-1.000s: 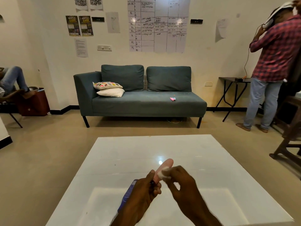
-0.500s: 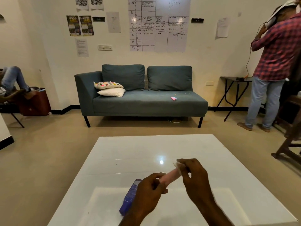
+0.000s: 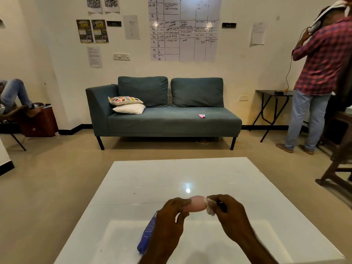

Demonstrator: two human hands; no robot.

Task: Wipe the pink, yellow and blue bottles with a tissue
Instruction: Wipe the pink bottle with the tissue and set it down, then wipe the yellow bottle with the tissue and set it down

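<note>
Pink bottle held sideways above white table, left hand clamped round one end; blue bottle lying flat on table under left wrist; white tissue pinched in right hand, pressed against pink bottle's other end

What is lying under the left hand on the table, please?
A blue bottle lies on the white table, running under the left hand. Its far end is covered by that hand.
</note>
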